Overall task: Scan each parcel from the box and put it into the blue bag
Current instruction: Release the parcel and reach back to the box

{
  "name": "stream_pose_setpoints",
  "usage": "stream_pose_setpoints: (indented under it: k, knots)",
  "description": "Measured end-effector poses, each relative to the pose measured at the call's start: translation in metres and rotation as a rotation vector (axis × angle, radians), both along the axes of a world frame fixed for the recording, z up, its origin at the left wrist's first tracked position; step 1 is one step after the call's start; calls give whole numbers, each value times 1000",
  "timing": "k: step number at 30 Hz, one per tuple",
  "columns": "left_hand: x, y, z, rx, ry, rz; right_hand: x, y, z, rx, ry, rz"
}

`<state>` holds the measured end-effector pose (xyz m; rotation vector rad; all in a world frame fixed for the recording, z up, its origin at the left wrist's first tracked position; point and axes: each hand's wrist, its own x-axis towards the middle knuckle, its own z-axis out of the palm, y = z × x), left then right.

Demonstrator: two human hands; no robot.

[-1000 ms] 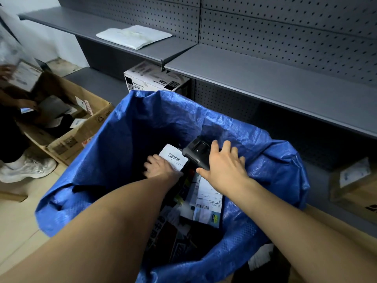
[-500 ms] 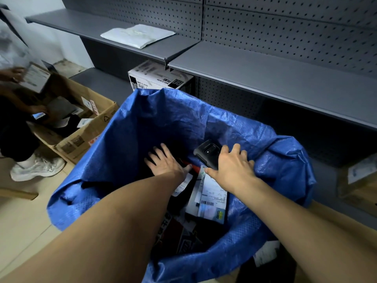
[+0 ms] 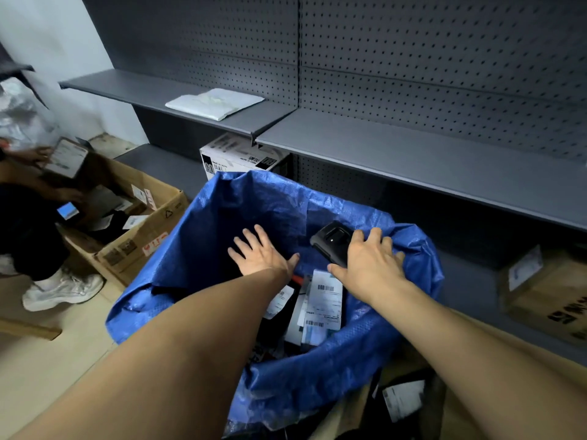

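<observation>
- The blue bag [image 3: 222, 223] is woven plastic sheeting, crinkled and slightly glossy, its mouth folded open in uneven peaks.
- The left hand [image 3: 259, 254] is spread wide over the bag's mouth, fingers straight and holding nothing.
- The right hand [image 3: 368, 265] grips a black handheld scanner [image 3: 332, 241], a rounded matte block with a small lens window; most of its body is hidden under the palm.
- Inside the bag lie parcels [image 3: 322, 308], flat packets with white barcode labels, partly buried in dark wrapping that is hard to make out.
- To the left stands a brown corrugated cardboard box [image 3: 139, 242] with more packets; a second person beside it is blurred and cut off.
- A white padded mailer [image 3: 214, 103] lies on a grey metal shelf [image 3: 397, 160] before perforated panels.
</observation>
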<state>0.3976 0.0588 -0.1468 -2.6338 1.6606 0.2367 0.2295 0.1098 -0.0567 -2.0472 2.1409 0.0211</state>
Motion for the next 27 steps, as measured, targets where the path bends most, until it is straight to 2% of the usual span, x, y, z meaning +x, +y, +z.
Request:
stream_pose_setpoints:
  k: [9, 16, 24, 27]
  knots:
    - [-37, 26, 58, -100, 1, -125, -56, 38, 37, -93, 22, -126]
    - [-99, 50, 97, -134, -4, -287, -141, 80, 59, -140, 32, -303]
    - [-217, 81, 98, -221, 24, -518, -258, 144, 53, -80, 30, -507]
    - [-258, 95, 89, -241, -25, -621, -297, 164, 44, -65, 25, -567]
